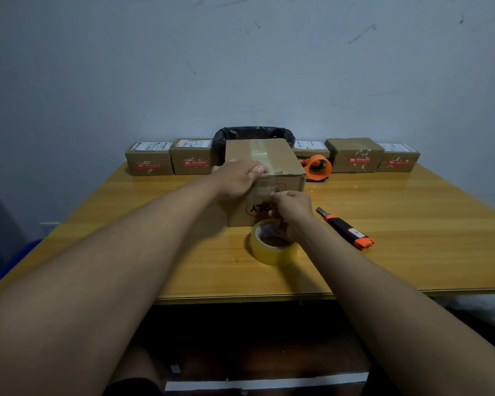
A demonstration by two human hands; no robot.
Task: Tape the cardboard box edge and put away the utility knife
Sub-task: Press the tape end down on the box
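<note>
A brown cardboard box [272,158] stands mid-table with clear tape along its top seam and down its near face. My left hand [237,178] presses on the box's near top edge, thumb on the tape. My right hand [292,208] is at the near face, fingers pinched on the tape strip just above the roll. A roll of clear tape [272,244] lies flat on the table right below that hand. A black and orange utility knife [346,228] lies on the table to the right of the roll, untouched.
The yellow wooden table [412,224] meets a grey wall. Several small labelled parcels [149,161] line the back edge. A black-bagged bin [252,135] sits behind the box. An orange tape dispenser [317,167] rests at the box's right.
</note>
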